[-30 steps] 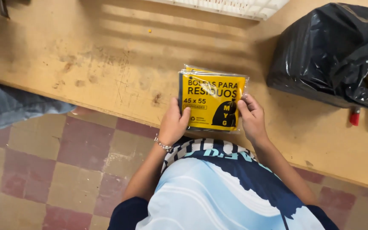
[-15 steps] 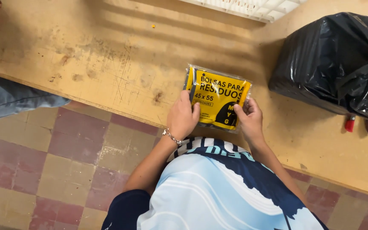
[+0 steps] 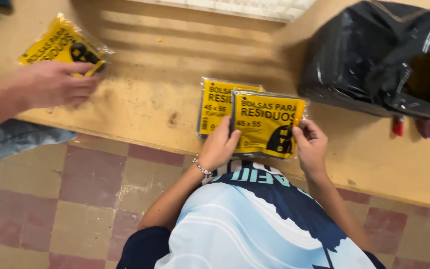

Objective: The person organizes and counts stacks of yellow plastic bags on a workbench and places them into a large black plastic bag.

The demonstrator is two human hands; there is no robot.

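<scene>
Two hands pinch one flat yellow plastic-wrapped packet (image 3: 267, 123): left hand (image 3: 219, 146) fingers clamp its near-left edge, right hand (image 3: 311, 145) its right edge. Beyond the left fingers lies a second yellow packet (image 3: 214, 105) on the worn wooden bench (image 3: 140, 94). Slick film could slip, nudging that one off.

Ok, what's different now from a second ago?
A second yellow packet now lies beside and partly under the held packet. A co-worker's hand has come in on a third packet at far left. Left hand and right hand still hold theirs; black bag unmoved.
</scene>
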